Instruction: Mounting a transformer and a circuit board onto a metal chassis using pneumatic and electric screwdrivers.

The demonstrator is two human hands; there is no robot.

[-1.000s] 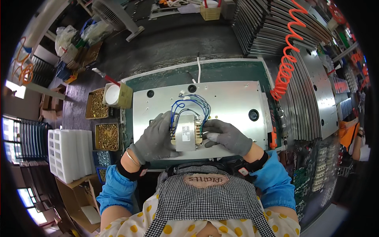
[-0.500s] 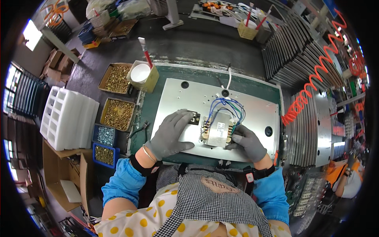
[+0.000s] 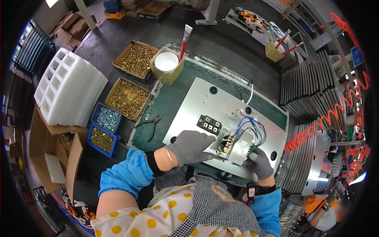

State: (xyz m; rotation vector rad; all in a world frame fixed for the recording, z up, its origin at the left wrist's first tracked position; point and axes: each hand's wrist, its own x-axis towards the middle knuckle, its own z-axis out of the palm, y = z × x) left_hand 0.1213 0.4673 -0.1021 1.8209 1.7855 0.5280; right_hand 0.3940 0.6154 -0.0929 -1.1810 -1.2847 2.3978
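A silvery metal plate (image 3: 189, 108) lies on the green-topped bench. Toward its near edge sits a transformer (image 3: 240, 150) with copper-coloured terminals and blue and green wires (image 3: 252, 125). My right hand (image 3: 260, 164), in a grey glove, closes its fingers on the transformer's right side, where the fingertips are partly hidden. My left hand (image 3: 192, 147), also gloved, is just left of the transformer, palm down over the plate. Its thumb and fingers are apart, and nothing shows between them. Beyond the left fingers, a black terminal module (image 3: 209, 125) rests on the plate.
Pliers (image 3: 149, 128) lie left of the plate. Bins of brass fasteners (image 3: 128, 98) and blue trays of small hardware (image 3: 106, 118) stand farther left, near white foam blocks (image 3: 71, 91). A box holds a white cup (image 3: 166, 62) and brush (image 3: 184, 41). Metal panels (image 3: 306, 79) are stacked right.
The view has turned, so the bench appears tilted. My left hand has moved right, off the black module toward the transformer, uncovering the module. My right hand remains at the transformer's right side.
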